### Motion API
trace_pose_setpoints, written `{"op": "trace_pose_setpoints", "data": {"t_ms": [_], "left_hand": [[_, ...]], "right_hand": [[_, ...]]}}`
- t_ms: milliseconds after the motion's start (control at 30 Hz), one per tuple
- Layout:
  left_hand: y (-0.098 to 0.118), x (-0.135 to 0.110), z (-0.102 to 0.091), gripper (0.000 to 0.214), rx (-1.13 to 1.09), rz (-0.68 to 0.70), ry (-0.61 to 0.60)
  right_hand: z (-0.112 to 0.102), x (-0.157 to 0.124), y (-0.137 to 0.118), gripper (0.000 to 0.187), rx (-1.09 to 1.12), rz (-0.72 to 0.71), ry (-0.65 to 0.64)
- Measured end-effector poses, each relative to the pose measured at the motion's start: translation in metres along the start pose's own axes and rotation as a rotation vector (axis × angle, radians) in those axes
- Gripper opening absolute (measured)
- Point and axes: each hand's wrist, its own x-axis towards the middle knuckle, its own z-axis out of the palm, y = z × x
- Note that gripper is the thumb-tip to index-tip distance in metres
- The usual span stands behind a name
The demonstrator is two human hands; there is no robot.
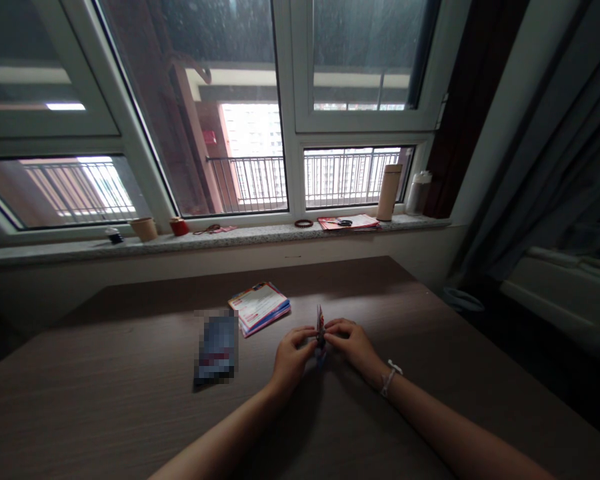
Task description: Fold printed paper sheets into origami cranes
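Between my two hands, a thin, colourful piece of paper or card point(321, 319) stands nearly upright, seen almost edge-on, just above the table. My left hand point(294, 353) pinches it from the left with thumb and fingers. From the right, the fingers of my right hand point(353, 341) pinch the same piece; a white band circles that wrist. Whether it is folded I cannot tell, as fingertips hide its middle. To the left and farther back lies a stack of printed cards or leaflets point(259, 307). Beside my left hand rests a dark, flat object point(217, 348), blurred out by pixels.
The brown table point(130, 360) reaches to the wall below the window. Along the stone sill point(265, 233) stand a paper cup point(144, 229), a red roll point(179, 227), a tan flask point(390, 193) and a pale bottle point(419, 193). Scissors point(345, 223) lie on papers there.
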Motion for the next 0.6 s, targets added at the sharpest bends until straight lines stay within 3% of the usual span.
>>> {"op": "trace_pose_setpoints", "data": {"t_ms": [300, 600], "left_hand": [[-0.0029, 0.0011, 0.0039, 0.022, 0.046, -0.049, 0.087], [-0.0014, 0.0011, 0.0021, 0.022, 0.047, -0.057, 0.049]], "right_hand": [[-0.0007, -0.0004, -0.003, 0.021, 0.015, 0.013, 0.007], [-0.0019, -0.0016, -0.0031, 0.02, 0.025, 0.025, -0.018]]}}
